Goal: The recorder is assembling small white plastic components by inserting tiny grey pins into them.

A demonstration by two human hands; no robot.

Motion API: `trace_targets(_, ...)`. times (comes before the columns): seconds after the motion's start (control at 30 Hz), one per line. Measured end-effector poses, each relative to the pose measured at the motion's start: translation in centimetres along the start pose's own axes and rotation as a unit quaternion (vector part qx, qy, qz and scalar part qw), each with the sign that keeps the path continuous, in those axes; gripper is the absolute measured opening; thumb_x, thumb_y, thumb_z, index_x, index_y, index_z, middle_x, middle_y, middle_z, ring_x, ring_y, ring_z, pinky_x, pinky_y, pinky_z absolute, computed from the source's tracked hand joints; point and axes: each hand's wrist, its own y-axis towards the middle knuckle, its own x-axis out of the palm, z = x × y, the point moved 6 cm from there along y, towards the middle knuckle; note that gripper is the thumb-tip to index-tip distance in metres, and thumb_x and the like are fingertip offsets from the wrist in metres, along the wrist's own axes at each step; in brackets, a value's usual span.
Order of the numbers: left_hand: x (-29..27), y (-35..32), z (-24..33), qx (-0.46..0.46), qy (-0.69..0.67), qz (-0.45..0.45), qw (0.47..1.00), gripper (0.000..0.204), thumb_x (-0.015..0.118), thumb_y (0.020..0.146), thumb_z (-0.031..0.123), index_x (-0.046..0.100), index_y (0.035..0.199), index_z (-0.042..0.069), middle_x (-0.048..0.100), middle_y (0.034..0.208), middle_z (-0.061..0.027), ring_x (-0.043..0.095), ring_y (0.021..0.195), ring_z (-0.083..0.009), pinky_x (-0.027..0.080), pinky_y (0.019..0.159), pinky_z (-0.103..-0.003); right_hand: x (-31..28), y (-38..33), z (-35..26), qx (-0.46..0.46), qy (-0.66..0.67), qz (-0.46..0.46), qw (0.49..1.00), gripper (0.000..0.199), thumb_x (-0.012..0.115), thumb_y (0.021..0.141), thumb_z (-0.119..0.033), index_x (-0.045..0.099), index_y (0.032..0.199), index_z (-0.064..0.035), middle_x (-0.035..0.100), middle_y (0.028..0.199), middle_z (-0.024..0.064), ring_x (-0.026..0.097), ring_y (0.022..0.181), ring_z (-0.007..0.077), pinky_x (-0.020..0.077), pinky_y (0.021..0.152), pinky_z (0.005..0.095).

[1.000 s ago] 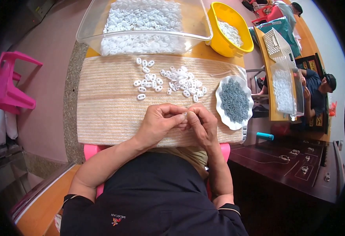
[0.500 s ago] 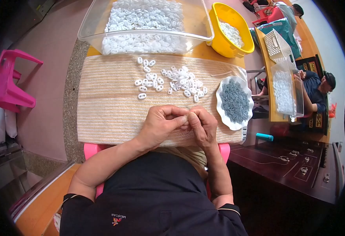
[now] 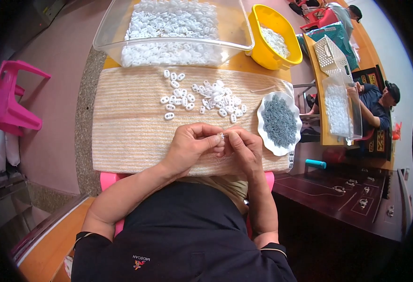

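Observation:
My left hand (image 3: pixel 193 144) is closed in a pinch, and a small white plastic piece (image 3: pixel 221 136) shows at its fingertips. Close against it, my right hand (image 3: pixel 245 149) is also closed, thumb and forefinger pressed together beside that piece. Whatever the right fingers grip is too small to make out. Both hands hover over the near edge of a striped beige towel (image 3: pixel 126 127). Beyond them lie a loose pile of white two-hole oval pieces (image 3: pixel 219 96) and a smaller scattered group (image 3: pixel 177 99). To the right, a scalloped white dish (image 3: pixel 261 128) holds many tiny grey parts (image 3: pixel 280 121).
A clear bin (image 3: pixel 173 43) of white pieces stands at the far side, with a yellow basin (image 3: pixel 258 51) beside it. A thin pale stick (image 3: pixel 263 89) lies near the dish. Pink stool (image 3: pixel 13 96) at left; another person (image 3: pixel 375 105) sits at a table on the right.
My fingertips have parted slightly, and the white piece between them has come into sight. The pile and the dish look the same, apart from a slight shift of the whole view.

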Motion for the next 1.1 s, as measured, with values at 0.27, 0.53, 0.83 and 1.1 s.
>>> trace_targets(0.27, -0.35, 0.16, 0.04, -0.011, -0.024, 0.012, 1.0, 0.018, 0.062, 0.09, 0.0, 0.063, 0.107, -0.004, 0.067, 0.094, -0.0111, 0.067, 0.084, -0.0148, 0.058, 0.077, -0.027, -0.01, 0.01, 0.73, 0.045, 0.03, -0.001, 0.999, 0.023, 0.052, 0.098, -0.01, 0.062, 0.109, 0.0082, 0.06, 0.075, 0.0087, 0.058, 0.059, 0.0137, 0.0555, 0.058, 0.0294)
trace_targets(0.53, -0.45, 0.11, 0.03, -0.01, -0.027, 0.013, 0.999, 0.017, 0.063, 0.09, 0.0, 0.063, 0.106, -0.004, 0.067, 0.095, -0.0106, 0.067, 0.085, -0.0154, 0.058, 0.078, -0.028, -0.03, 0.01, 0.27, 0.006, 0.02, -0.007, 1.0, 0.02, 0.058, 0.093, -0.002, 0.061, 0.112, 0.0056, 0.062, 0.077, 0.0089, 0.06, 0.06, 0.0141, 0.056, 0.057, 0.0287)
trace_targets(0.83, -0.26, 0.17, -0.01, -0.008, -0.026, -0.003, 1.0, 0.015, 0.063, 0.089, 0.0, 0.064, 0.103, -0.005, 0.068, 0.092, -0.0109, 0.067, 0.082, -0.0153, 0.059, 0.076, -0.028, -0.3, -0.06, 0.91, 0.012, 0.004, -0.007, 1.0, 0.015, 0.057, 0.095, -0.004, 0.061, 0.106, 0.0056, 0.064, 0.081, 0.0078, 0.063, 0.064, 0.0136, 0.0545, 0.058, 0.025)
trace_targets(1.1, -0.19, -0.09, 0.01, -0.005, -0.007, 0.017, 1.0, 0.017, 0.064, 0.088, -0.002, 0.064, 0.104, -0.007, 0.068, 0.091, -0.0115, 0.067, 0.08, -0.0146, 0.058, 0.075, -0.027, 0.59, -0.45, 0.94, 0.043, 0.002, 0.021, 0.999, 0.012, 0.055, 0.097, -0.007, 0.06, 0.099, 0.0046, 0.064, 0.079, 0.0071, 0.064, 0.065, 0.0117, 0.0524, 0.058, 0.0226)
